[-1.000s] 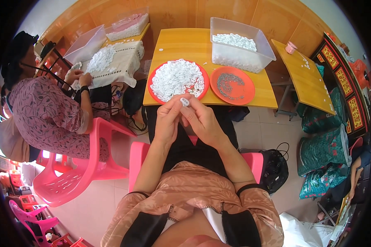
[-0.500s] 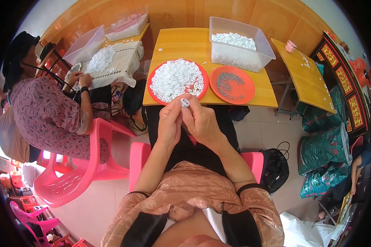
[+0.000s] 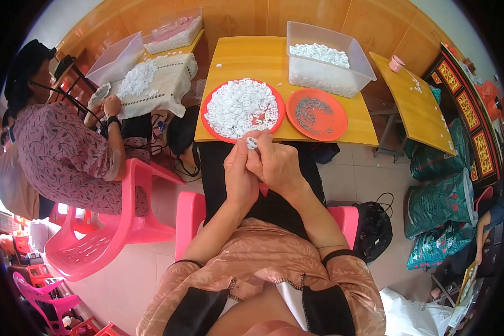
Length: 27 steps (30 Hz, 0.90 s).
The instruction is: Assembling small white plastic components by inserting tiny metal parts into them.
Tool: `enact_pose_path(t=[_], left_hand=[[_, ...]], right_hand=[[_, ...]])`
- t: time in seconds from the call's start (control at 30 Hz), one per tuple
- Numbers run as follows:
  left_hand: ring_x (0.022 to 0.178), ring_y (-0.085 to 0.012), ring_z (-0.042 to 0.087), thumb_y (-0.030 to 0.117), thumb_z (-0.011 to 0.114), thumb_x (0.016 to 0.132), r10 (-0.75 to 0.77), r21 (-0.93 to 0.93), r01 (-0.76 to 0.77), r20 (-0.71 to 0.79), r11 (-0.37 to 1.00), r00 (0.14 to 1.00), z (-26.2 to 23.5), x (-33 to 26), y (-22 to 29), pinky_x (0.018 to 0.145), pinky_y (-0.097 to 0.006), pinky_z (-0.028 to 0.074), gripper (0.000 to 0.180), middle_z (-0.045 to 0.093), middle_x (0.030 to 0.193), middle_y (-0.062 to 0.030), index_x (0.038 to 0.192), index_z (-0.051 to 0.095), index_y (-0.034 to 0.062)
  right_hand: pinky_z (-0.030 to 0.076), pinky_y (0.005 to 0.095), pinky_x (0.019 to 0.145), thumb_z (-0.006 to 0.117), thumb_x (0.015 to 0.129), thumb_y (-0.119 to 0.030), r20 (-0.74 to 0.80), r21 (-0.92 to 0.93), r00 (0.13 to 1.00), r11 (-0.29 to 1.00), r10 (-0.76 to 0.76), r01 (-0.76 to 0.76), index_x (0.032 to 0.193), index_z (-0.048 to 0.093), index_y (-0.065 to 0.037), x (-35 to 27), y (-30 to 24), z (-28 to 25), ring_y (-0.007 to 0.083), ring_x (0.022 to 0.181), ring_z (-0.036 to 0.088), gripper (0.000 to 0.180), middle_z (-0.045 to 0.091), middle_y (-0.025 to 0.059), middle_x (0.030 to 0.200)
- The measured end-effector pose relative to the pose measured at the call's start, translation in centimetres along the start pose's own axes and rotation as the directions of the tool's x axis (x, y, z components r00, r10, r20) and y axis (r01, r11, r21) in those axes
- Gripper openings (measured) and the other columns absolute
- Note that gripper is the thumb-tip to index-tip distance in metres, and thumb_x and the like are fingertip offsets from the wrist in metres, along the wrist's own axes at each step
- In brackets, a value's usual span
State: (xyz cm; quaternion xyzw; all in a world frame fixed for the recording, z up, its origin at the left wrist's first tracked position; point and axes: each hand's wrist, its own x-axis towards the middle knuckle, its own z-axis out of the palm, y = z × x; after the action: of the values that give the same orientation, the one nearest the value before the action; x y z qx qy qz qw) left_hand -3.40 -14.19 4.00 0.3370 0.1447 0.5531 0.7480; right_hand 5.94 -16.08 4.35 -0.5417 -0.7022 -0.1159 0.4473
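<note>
wood-panelled wall (image 3: 297, 14), pale tiled floor (image 3: 355, 179)

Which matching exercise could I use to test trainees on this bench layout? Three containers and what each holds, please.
Containers:
1. red plate
2. orange plate
3. clear plastic tub

Contents and places:
A. thin scatter of small dark metal parts, on the table's right
B. white pieces piled deep, at the table's far right
C. heap of white rings, just beyond the two hands

Pairs: 1-C, 2-A, 3-B
</note>
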Motion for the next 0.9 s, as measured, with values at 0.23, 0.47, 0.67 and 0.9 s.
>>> enact_pose_path(t=[0.23,0.47,0.67,0.9], left_hand=[[0.100,-0.0191,0.058,0.030,0.042,0.098,-0.059,-0.043,0.059,-0.021,0.997,0.998,-0.8,0.3,-0.4,0.091,-0.030,0.044,0.039,0.060,0.112,-0.0153,0.112,0.055,-0.0046],[0.109,-0.0229,0.054,0.030,0.043,0.097,-0.025,-0.076,0.031,0.074,0.997,0.997,-0.2,-0.2,-0.3,0.096,-0.033,0.041,0.038,0.056,0.119,-0.0179,0.114,0.053,-0.0025],[0.108,-0.0209,0.054,0.030,0.042,0.098,-0.015,-0.087,0.020,0.049,0.996,0.999,-0.6,0.0,-0.6,0.096,-0.031,0.041,0.038,0.057,0.118,-0.0164,0.113,0.054,-0.0019],[0.104,-0.0188,0.056,0.027,0.043,0.098,-0.085,-0.106,0.086,0.017,0.991,0.996,-1.0,0.3,-0.7,0.092,-0.029,0.044,0.035,0.059,0.114,-0.0151,0.111,0.054,-0.0025]], right_hand=[[0.047,0.0328,0.045,0.059,0.079,-0.020,-0.005,-0.036,0.999,0.999,0.032,-0.032,0.096,0.053,0.010,0.0,-0.1,0.4,0.0224,0.049,0.060,0.034,0.055,0.0102,0.054],[0.044,0.0367,0.042,0.057,0.080,-0.019,-0.089,0.047,0.996,0.999,0.019,-0.015,0.084,0.049,-0.001,0.2,-0.7,0.0,0.0282,0.046,0.056,0.020,0.051,0.0112,0.052],[0.049,0.0345,0.045,0.057,0.079,-0.018,-0.007,0.003,0.998,0.998,0.057,-0.057,0.092,0.053,-0.002,0.0,-0.9,0.0,0.0257,0.054,0.062,0.022,0.059,0.0122,0.063],[0.049,0.0354,0.045,0.056,0.081,-0.017,-0.001,0.082,0.994,0.991,0.107,-0.106,0.094,0.052,0.000,-0.4,-1.0,0.4,0.0268,0.050,0.061,0.021,0.060,0.0123,0.064]])
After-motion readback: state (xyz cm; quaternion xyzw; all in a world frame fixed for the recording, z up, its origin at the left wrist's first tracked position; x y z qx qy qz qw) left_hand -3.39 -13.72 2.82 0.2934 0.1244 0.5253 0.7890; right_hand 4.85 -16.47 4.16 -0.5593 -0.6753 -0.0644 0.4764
